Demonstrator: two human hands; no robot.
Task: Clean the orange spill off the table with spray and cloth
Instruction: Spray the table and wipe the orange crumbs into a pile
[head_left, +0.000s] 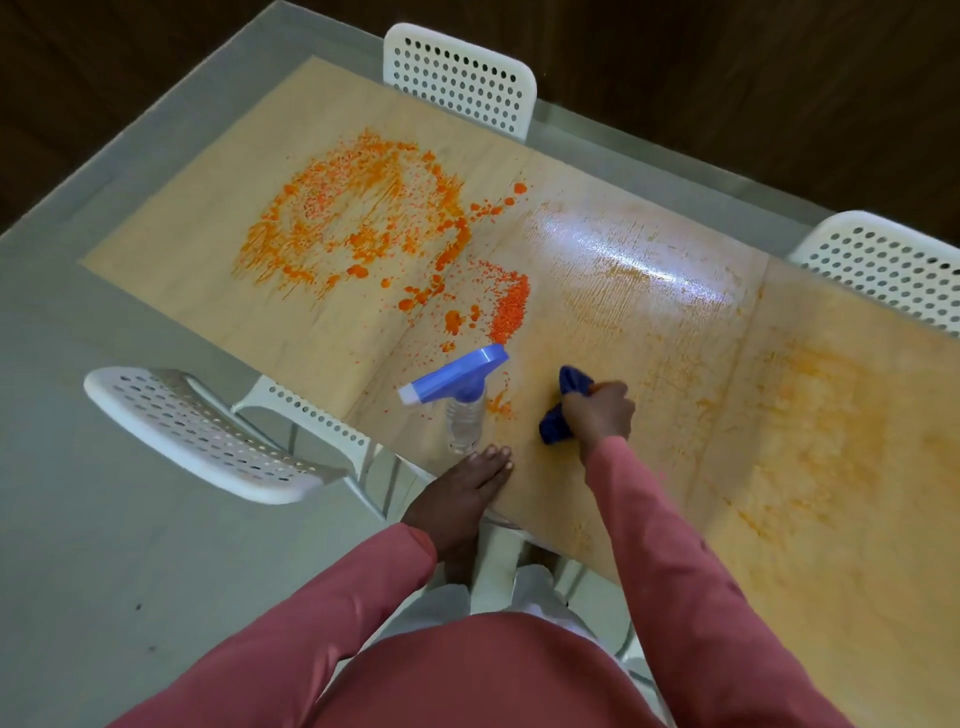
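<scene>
Pink sleeves reach forward from the bottom of the view over a wood-topped counter (675, 364). Left hand (460, 499) lies flat and open on the near edge, holding nothing, fingertips just beside the base of a clear spray bottle (462, 400) with a blue head, which stands upright. Right hand (602, 413) is closed around a bunched blue cloth (563, 402), pressed to the surface just right of the bottle.

Thick orange spill (363, 218) covers the far left of the counter in a rough ring, with a denser heap (511, 306) nearer the bottle. To the right the surface is wet and shiny, with only pale orange smears (789, 415). White perforated chairs (202, 431) stand around.

Wiping looks roughly half done. Best approach, as a judgement: keep the cloth bunched and flat to the surface, sweep the heap inward rather than spreading it, and turn to a clean face often. Watch the bottle; a wide stroke could knock it.
</scene>
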